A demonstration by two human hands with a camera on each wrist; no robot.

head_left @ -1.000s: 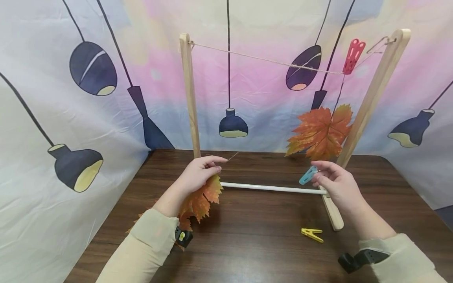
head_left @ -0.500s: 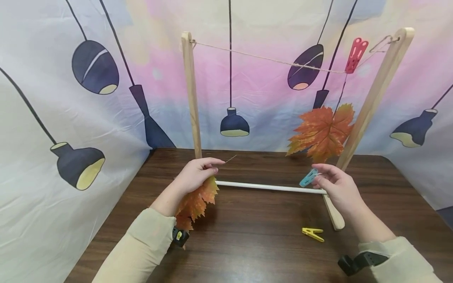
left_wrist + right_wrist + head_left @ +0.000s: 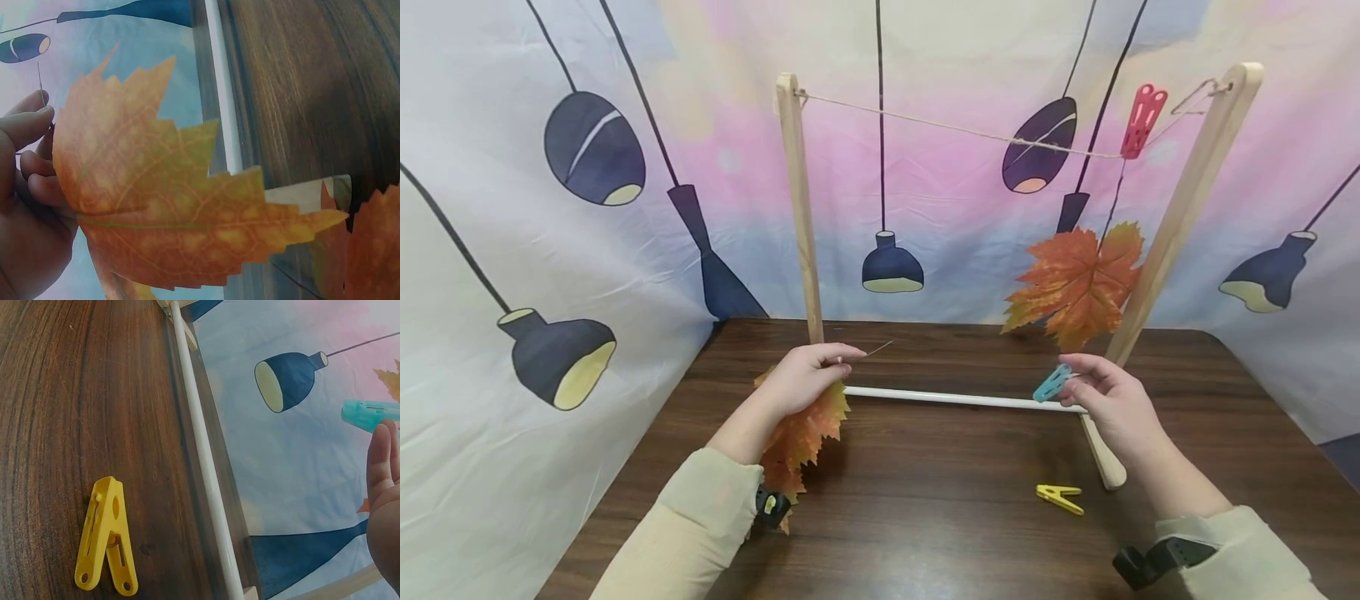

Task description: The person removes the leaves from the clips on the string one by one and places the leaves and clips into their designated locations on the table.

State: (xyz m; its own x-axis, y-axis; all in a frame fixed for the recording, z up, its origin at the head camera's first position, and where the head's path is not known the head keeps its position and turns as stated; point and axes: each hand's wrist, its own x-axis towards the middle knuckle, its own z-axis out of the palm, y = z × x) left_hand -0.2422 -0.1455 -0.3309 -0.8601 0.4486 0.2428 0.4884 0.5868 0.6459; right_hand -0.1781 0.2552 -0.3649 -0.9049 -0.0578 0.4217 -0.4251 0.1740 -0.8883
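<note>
In the head view my left hand [image 3: 797, 382] pinches the thin stem [image 3: 881, 347] of an orange artificial leaf [image 3: 811, 429], whose blade hangs below the palm. The left wrist view shows this leaf [image 3: 156, 206] large, with yellow-green edges. My right hand [image 3: 1112, 404] holds a light blue clothespin [image 3: 1051, 383] between thumb and fingers, in front of the right post. Above it, a red clothespin [image 3: 1142, 125] clips another orange leaf [image 3: 1078, 287] by its stem to a twine line [image 3: 955, 130].
Two wooden posts [image 3: 797, 208] carry the twine, and a white rod [image 3: 955, 397] joins them low down. A yellow clothespin [image 3: 1060, 498] lies on the dark wooden table [image 3: 925, 517]. More orange leaf [image 3: 375, 250] shows at the left wrist view's lower right. Behind hangs a lamp-printed cloth [image 3: 955, 208].
My left hand has drifted slightly left and down with the leaf. The right hand keeps the blue clothespin at nearly the same spot.
</note>
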